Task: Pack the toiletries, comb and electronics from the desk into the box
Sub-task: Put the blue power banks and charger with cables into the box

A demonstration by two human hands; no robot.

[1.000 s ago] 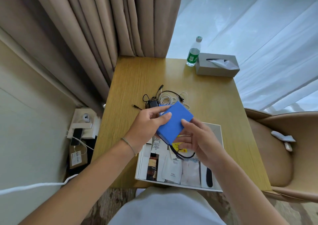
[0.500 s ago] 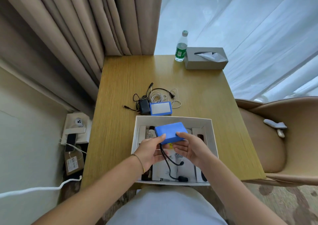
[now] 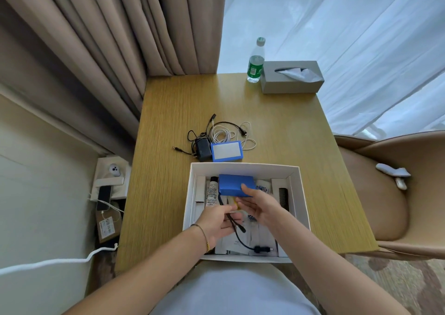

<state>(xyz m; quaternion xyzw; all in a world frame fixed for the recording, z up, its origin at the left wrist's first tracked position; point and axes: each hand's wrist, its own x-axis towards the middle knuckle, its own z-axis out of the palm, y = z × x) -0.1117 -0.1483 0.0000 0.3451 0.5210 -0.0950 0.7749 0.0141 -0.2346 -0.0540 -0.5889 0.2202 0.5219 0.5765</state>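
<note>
Over the box (image 3: 245,167) at the counter's (image 3: 168,194) near edge, my left grip (image 3: 218,223) pinches the black cable (image 3: 237,236); my right (image 3: 258,206), fingers loose, touches the blue pack (image 3: 234,184) against the far wall, hiding what lies beneath.

blue pack (image 3: 234,187) | in box (image 3: 302,194), far end | black comb (image 3: 284,197) right

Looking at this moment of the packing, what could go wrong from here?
1. The blue battery pack lies on top of the tube and sachets in the white box; it may tilt or press on them.
2. Its black cable, pinched by the left hand, could snag on the comb.
3. A second blue pack, the adapter and cables remain on the desk, easy to forget.
</note>
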